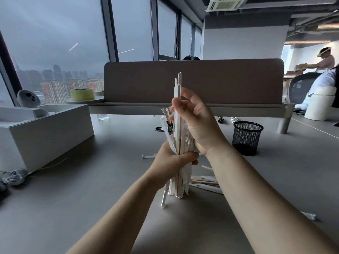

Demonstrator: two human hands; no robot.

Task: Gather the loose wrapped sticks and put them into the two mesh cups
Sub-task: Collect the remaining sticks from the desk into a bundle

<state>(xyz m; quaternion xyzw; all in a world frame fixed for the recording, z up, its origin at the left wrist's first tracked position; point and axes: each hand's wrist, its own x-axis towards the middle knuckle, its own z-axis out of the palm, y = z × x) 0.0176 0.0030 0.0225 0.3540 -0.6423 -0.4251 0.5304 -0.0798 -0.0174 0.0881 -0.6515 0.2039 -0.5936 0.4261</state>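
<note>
1. Standing upright at the centre of the view, a bundle of wrapped sticks (180,142) is held over the tabletop (110,180). Whether its lower ends touch the surface cannot be told.
2. The lower half of the bundle is enclosed by the left hand (174,162). Its grip is closed tight, with the fingers curled fully round the sticks.
3. The upper part is taken by the right hand (198,121). Its grip is closed with thumb and fingers on the taller sticks, whose tips project above it toward 12 o'clock.
4. A scatter of loose sticks (207,182) is seen flat on the tabletop at 4 o'clock of the bundle's base, just beside it.
5. A single stick (148,156) lies at 9 o'clock of the left hand, near it. A far stick (310,216) lies well apart at 4 o'clock, beyond the right forearm.
6. An open black mesh cup (246,137) stands at 3 o'clock of the bundle, apart from it.
7. A second mesh cup (169,128) is mostly hidden behind the bundle at 11 o'clock of the left hand. Stored sticks (166,112) stand in it.
8. A white box (45,129) is placed at 9 o'clock and a tape roll (82,94) at 10 o'clock. A divider panel (220,81) closes the tabletop at 12 o'clock.
</note>
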